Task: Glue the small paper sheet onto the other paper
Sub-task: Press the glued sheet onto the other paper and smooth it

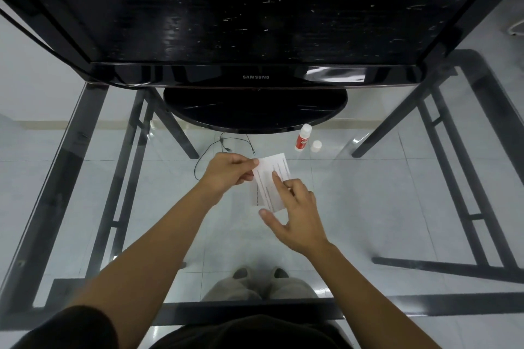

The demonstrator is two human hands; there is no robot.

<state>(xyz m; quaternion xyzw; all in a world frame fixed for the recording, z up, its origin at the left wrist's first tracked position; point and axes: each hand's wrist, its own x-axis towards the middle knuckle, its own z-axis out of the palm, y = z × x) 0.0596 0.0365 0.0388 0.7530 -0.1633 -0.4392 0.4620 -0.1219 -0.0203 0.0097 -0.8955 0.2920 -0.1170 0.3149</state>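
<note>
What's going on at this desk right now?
A person is working at a glass table. Their left hand pinches the top-left corner of the small paper sheet, while the right hand presses an index finger onto it. The other paper seems to show its edge underneath. The glue stick stands uncapped, its cap beside it, near the monitor.

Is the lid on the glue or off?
Off. The small white round cap stands beside the white glue bottle with a red label, apart from its top.
</note>
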